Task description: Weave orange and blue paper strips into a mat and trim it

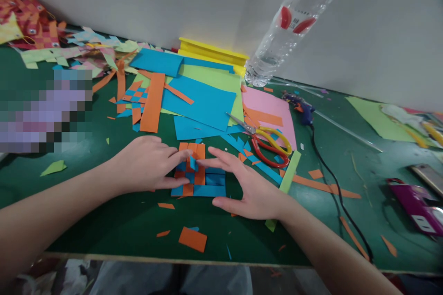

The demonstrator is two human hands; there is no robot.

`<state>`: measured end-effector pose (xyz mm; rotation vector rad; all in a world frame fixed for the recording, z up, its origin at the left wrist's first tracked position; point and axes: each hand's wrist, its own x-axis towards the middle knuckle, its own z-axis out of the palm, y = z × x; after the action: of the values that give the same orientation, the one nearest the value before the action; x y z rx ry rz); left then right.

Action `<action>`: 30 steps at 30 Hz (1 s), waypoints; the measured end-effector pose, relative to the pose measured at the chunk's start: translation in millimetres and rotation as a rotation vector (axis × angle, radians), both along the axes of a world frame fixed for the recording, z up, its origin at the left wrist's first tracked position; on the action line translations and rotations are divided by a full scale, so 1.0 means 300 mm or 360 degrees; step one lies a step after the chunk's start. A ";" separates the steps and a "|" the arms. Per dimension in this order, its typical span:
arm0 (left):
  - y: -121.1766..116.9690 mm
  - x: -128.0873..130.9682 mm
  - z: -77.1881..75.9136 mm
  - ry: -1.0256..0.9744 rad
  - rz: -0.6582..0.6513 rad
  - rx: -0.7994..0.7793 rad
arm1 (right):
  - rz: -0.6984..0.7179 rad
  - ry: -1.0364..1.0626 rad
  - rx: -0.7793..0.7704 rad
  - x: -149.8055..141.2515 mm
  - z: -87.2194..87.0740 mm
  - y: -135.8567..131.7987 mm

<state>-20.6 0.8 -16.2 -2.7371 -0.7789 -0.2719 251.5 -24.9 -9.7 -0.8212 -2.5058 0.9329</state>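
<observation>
A small mat of woven orange and blue paper strips [200, 175] lies flat on the green table between my hands. My left hand [147, 166] holds its left side down, the thumb on the lower part and the index finger near the top, beside a short blue strip end [193, 162] that stands up from the weave. From the right, my right hand [247, 184] reaches over the mat. Its index finger is stretched to the raised blue end, while its thumb is spread away below. Whether that fingertip touches the strip is unclear.
Scissors [258, 136] with red and yellow handles lie behind my right hand. Blue paper sheets [200, 101] are farther back, beside a clear plastic bottle [277, 37]. A glue gun [302, 109] trails a black cord. Orange scraps [193, 238] lie near the front edge.
</observation>
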 end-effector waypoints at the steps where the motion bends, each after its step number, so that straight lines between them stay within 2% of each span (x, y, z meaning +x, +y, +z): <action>1: 0.001 -0.004 -0.002 -0.0069 -0.0015 0.0079 | 0.0023 -0.0012 0.0012 -0.001 -0.001 0.001; 3: 0.002 -0.013 -0.004 -0.0205 -0.0030 0.0220 | 0.0033 -0.0054 0.0045 0.001 -0.004 0.003; 8: -0.003 -0.038 0.001 -0.0421 -0.0099 0.0324 | 0.0052 -0.0132 0.0113 0.007 -0.015 0.008; 12: -0.007 -0.047 0.000 -0.0448 -0.0164 0.0338 | 0.0060 -0.0148 0.0161 0.002 -0.006 0.007; 14: -0.007 -0.049 -0.003 -0.0420 -0.0139 0.0345 | -0.0021 -0.0127 0.0220 0.011 0.003 0.012; 17: -0.005 -0.052 -0.005 -0.0400 -0.0128 0.0367 | -0.0455 -0.0027 0.0391 0.060 0.013 0.047; 20: -0.003 -0.053 -0.004 -0.0452 -0.0167 0.0364 | -0.1117 0.0215 0.0617 0.164 0.011 0.126; 22: -0.003 -0.054 -0.003 -0.0478 -0.0201 0.0343 | -0.1527 0.0241 0.0685 0.257 0.009 0.199; 23: -0.003 -0.054 -0.003 -0.0482 -0.0217 0.0334 | -0.1738 0.0161 0.0642 0.308 0.009 0.239; 27: -0.006 -0.056 -0.005 -0.0477 -0.0245 0.0307 | -0.2154 -0.0088 0.0592 0.502 0.013 0.396; 30: -0.007 -0.060 -0.002 -0.0463 -0.0241 0.0300 | -0.2219 -0.0287 0.0535 0.606 -0.002 0.494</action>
<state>-38.5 -1.3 -17.0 -2.6109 -0.5794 -0.7499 433.2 123.4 -10.2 -2.0622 -1.4320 -0.0594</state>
